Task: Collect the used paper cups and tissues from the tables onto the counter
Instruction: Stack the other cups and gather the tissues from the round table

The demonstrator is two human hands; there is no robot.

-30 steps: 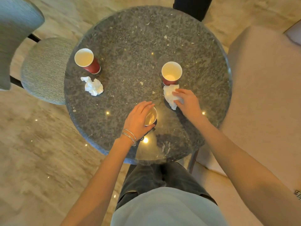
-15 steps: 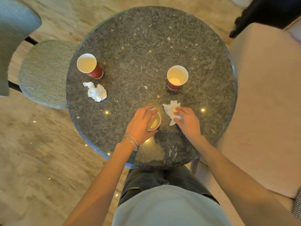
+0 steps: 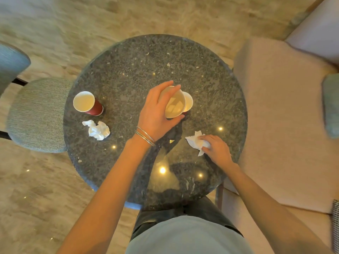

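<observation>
On the round dark stone table (image 3: 128, 57), my left hand (image 3: 156, 110) grips a paper cup (image 3: 175, 105), lifted and held over a second cup (image 3: 189, 100) that stands on the table and is mostly hidden behind it. My right hand (image 3: 216, 149) rests near the table's right front and pinches a crumpled white tissue (image 3: 194, 142). A third cup (image 3: 86, 102), red outside and cream inside, stands upright at the table's left. Just in front of it lies another crumpled tissue (image 3: 97, 130).
A grey-green upholstered chair (image 3: 36, 114) sits tight against the table's left side. A beige armchair (image 3: 284, 116) with a teal cushion (image 3: 331, 105) borders the right. Marble-look floor surrounds the table.
My left hand lifted its cup and carried it away from me, over the standing cup. My right hand pulled the tissue back toward the table's right front.
</observation>
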